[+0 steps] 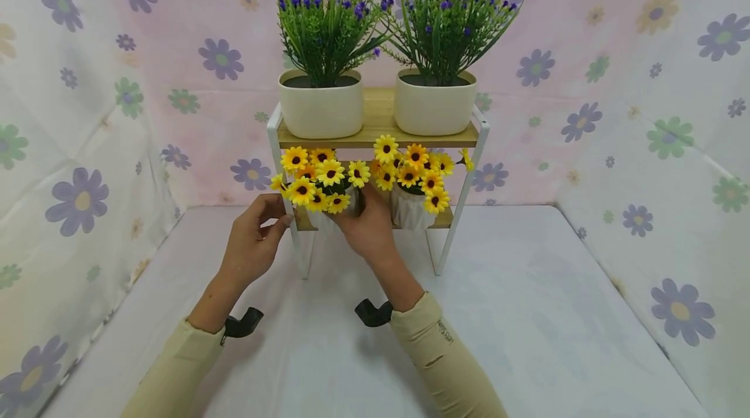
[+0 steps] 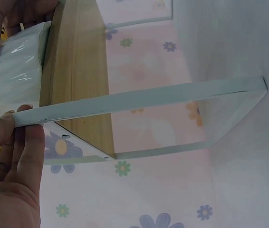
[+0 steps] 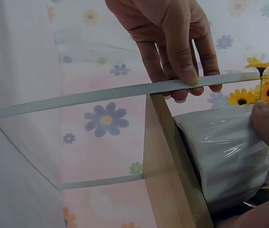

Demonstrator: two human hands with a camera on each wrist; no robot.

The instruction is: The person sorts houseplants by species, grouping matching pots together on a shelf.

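My left hand (image 1: 250, 245) pinches the white metal side frame (image 2: 148, 97) of a small two-tier plant stand near its lower shelf (image 3: 165, 156), thumb in front and fingers behind. With my right hand (image 1: 370, 226) I grip a ribbed white pot (image 3: 222, 152) of yellow artificial sunflowers (image 1: 316, 180). In the right wrist view the thumb lies on one side of this pot and the fingers are partly out of sight on the other. The pot stands at the left of the lower shelf. A matching pot (image 1: 410, 209) of sunflowers is to its right.
On the upper shelf (image 1: 377, 109) stand two cream planters, a left one (image 1: 321, 109) and a right one (image 1: 435, 107), with tall grass and purple flowers. A white-covered table (image 1: 527, 314) lies under the stand, with flower-print cloth (image 1: 586, 66) behind and at both sides.
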